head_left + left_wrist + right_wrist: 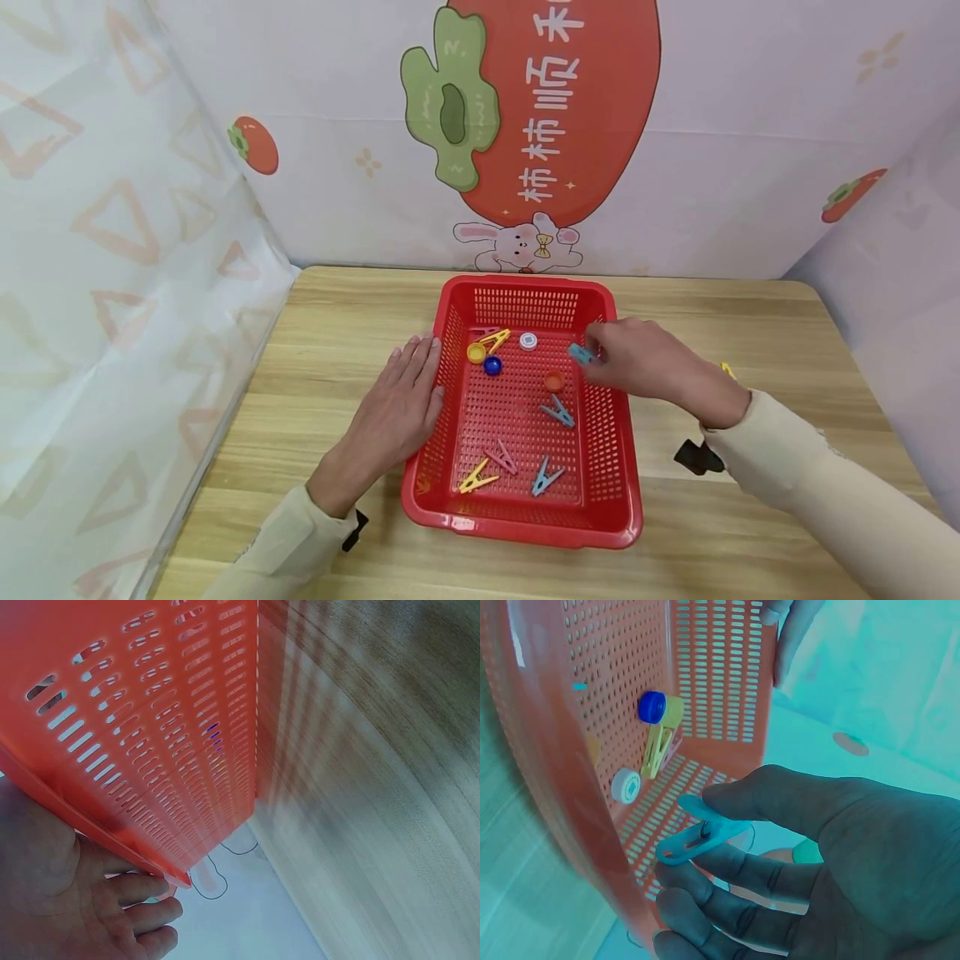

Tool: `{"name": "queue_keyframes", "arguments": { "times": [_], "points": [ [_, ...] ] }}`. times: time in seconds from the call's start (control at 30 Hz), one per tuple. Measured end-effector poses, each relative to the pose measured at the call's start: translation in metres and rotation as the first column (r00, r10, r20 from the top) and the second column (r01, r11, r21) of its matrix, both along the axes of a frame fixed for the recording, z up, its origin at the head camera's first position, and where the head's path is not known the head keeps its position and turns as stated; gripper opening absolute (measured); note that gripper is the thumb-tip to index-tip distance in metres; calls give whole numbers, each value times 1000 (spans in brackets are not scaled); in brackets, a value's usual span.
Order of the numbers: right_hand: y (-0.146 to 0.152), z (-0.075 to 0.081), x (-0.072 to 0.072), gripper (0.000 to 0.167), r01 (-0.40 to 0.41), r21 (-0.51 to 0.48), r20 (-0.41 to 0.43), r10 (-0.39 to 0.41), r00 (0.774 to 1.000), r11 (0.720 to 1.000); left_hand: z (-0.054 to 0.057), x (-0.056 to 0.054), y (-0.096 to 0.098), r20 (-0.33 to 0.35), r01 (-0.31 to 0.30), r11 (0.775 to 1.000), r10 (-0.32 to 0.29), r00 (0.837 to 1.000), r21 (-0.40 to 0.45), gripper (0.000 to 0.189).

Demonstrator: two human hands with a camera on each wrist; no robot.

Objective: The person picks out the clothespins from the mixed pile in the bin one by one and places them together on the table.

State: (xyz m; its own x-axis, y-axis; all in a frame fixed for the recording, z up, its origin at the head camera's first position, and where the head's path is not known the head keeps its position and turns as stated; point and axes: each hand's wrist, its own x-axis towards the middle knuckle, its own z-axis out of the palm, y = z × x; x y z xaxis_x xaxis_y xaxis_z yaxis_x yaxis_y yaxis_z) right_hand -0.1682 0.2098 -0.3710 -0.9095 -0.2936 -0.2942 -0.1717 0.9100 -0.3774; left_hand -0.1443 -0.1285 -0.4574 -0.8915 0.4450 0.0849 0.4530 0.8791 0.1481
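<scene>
Got light-blue clip (582, 354) pinched between thumb and fingertips of right hand (639, 360); other fingers loosely bent. Held over red basket (525, 537), just inside the wall on the right hand's side, apart from the loose pieces. Got left hand (397, 404) laid along the opposite rim, fingers close to straight, touching the edge, gripping nothing. Basket sitting between both hands on wooden surface (300, 392).

Inside basket, nearest left hand's fingertips: yellow cap (476, 353), with blue cap (492, 365) just beside, toward right hand. Just past yellow cap: yellow clip (497, 339), plus pink clip (483, 331) behind, partly hidden. Between these and right hand: white cap (528, 341).

Just short of the held piece, on the basket floor: orange cap (553, 382). Closer to the person from there: second light-blue clip (558, 412), lying with legs spread.

Closer to the person than both hands: second pink clip (504, 458) and second yellow clip (477, 477) near each other on left hand's side, third light-blue clip (546, 477) on right hand's side.

Outside basket, behind right wrist: yellow piece (727, 367), mostly hidden, can't tell what kind.
</scene>
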Motion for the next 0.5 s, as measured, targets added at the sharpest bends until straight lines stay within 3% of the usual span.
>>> {"name": "queue_keyframes", "arguments": {
  "times": [0.23, 0.5],
  "points": [
    [19, 2, 3, 22, 35, -8, -23, -35, 999, 999, -1, -1, -1, 1, 1, 1000, -1, 1000, -4, 74],
    [57, 0, 8, 30, 110, -33, 24, -110, 994, 993, -2, -1, 0, 8, -4, 1000, 4, 1000, 7, 75]
  ]
}}
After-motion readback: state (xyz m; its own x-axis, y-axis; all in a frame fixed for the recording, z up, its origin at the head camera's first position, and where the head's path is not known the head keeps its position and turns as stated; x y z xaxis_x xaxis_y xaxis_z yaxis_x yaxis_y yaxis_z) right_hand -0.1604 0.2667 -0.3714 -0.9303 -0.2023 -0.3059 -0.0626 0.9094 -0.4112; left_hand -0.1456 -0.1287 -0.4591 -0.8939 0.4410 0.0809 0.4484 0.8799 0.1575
